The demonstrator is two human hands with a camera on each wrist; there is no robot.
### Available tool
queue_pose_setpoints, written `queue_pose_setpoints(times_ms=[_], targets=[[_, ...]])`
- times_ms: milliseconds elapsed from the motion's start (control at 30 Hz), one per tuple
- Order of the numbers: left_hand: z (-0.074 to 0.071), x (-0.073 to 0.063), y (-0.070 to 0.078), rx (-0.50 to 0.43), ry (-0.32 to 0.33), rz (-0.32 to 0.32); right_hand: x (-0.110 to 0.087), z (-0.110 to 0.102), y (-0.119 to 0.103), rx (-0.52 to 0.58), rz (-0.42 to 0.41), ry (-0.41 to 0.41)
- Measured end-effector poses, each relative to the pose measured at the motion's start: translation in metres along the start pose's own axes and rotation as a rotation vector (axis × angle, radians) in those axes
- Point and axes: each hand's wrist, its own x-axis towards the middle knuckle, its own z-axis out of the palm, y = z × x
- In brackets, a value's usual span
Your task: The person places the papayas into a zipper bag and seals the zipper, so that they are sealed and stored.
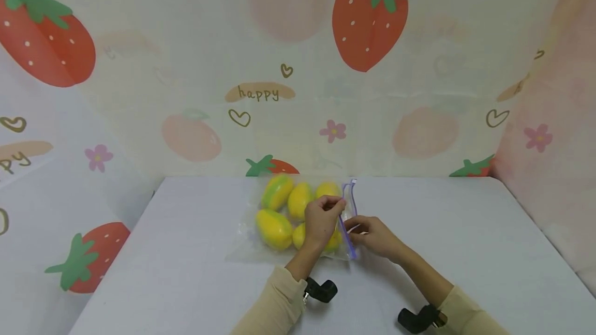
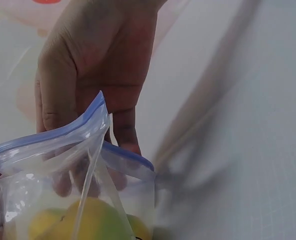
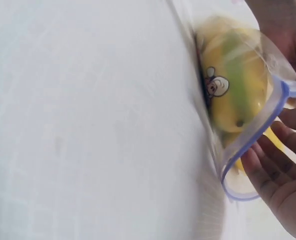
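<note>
A clear zip bag (image 1: 242,239) with a purple-blue zip strip lies on the table, holding several yellow mangoes (image 1: 274,229) with green patches. Its mouth faces right and gapes apart. My left hand (image 1: 320,224) reaches over the bag and pinches the mouth's edge between thumb and fingers. At the mouth is my right hand (image 1: 374,237), its fingers extended into the opening. In the left wrist view, the right hand's fingertips show through the plastic above the mangoes (image 2: 95,220). The right wrist view shows a cartoon print (image 3: 218,86) in front of one mango.
The white table (image 1: 186,283) ends at a back wall cloth (image 1: 209,66) printed with strawberries, hearts and flowers. Similar cloth hangs at both sides. A black wrist mount (image 1: 321,290) sits on the left wrist, another black mount (image 1: 416,318) on the right.
</note>
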Motion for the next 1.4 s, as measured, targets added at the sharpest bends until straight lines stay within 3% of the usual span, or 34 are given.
queue_pose_setpoints(times_ms=[133,433,733,1000,1400], targets=[[0.001,0.002,-0.006,0.009,-0.004,0.001,-0.001,-0.006,0.004,-0.015,0.029,0.030],[0.001,0.001,-0.007,0.026,-0.005,0.014,-0.002,-0.014,0.001,0.068,0.061,0.133],[0.001,0.000,-0.008,0.052,-0.006,0.015,0.001,-0.022,-0.001,0.019,0.099,0.209],[0.001,0.000,-0.009,0.064,-0.002,0.032,0.008,-0.032,0.000,-0.105,0.140,0.288],[0.003,-0.002,-0.009,0.101,0.011,0.046,0.035,-0.048,-0.001,0.035,0.202,0.349]])
